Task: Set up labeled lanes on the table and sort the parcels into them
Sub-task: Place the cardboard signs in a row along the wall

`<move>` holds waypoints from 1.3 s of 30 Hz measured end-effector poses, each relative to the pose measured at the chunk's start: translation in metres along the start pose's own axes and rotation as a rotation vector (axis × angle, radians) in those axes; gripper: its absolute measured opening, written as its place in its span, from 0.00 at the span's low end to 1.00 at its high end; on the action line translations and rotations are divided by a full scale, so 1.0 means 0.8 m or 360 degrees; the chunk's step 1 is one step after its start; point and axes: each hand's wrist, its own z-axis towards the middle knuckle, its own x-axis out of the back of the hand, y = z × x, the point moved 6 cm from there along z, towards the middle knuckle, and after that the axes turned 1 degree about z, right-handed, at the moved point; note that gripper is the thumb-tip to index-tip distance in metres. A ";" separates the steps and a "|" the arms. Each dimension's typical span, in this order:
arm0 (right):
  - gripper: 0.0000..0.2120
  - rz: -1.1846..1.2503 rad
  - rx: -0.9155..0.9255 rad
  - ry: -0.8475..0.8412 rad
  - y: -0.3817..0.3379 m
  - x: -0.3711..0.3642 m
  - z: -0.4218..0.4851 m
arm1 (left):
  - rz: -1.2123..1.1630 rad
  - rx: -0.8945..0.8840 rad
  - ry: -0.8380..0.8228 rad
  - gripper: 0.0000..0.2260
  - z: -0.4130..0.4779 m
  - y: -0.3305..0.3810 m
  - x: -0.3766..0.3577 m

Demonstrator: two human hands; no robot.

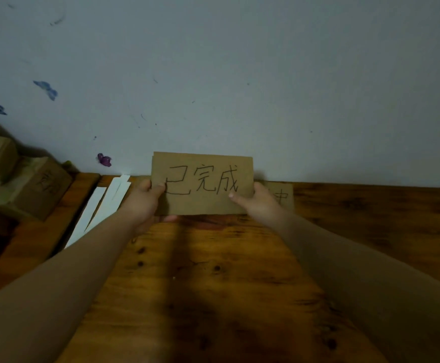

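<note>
In the centre of the frame a brown cardboard label (pixel 203 183), handwritten 已完成, is held upright at the far edge of the wooden surface (pixel 213 271), before the wall (pixel 239 74); whether it touches either I cannot tell; the left grip (pixel 145 197) pinches its left end, thumb on the front; the right grip (pixel 255 200) pinches its right end likewise; behind the right grip a second cardboard label (pixel 283 196) shows one character, 中; left of centre, white paper strips (pixel 101 203) lie on the surface; at the left edge, brown parcels (pixel 30 192) are piled; the grey-blue wall is scuffed, with blue butterfly stickers (pixel 46 89) at left and a purple sticker (pixel 104 160) lower.
</note>
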 end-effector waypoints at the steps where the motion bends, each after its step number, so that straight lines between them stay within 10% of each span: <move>1: 0.26 0.0094 0.0027 0.0096 -0.008 0.011 -0.012 | -0.0026 -0.0005 -0.0055 0.07 -0.007 0.005 -0.009; 8: 0.19 0.0437 -0.0088 0.0830 0.021 0.137 -0.081 | 0.0004 -0.0160 -0.0003 0.07 -0.042 0.024 -0.034; 13: 0.24 -0.0011 -0.0473 0.1264 0.093 0.262 -0.120 | 0.0171 -0.0217 0.0247 0.05 -0.050 0.038 -0.037; 20: 0.20 -0.0476 -0.0650 0.0980 0.171 0.368 -0.108 | 0.0070 -0.0186 0.0176 0.04 -0.054 0.035 -0.173; 25: 0.38 -0.0796 -0.0615 0.0735 0.215 0.409 -0.104 | 0.0051 -0.0056 0.0255 0.05 -0.064 0.010 -0.246; 31: 0.30 -0.1793 -0.0155 -0.0283 0.273 0.363 -0.081 | 0.0017 -0.0029 0.0347 0.06 -0.072 -0.002 -0.286; 39: 0.31 -0.1791 -0.0258 -0.0194 0.258 0.387 -0.006 | 0.0000 -0.0044 0.0403 0.06 -0.081 -0.011 -0.293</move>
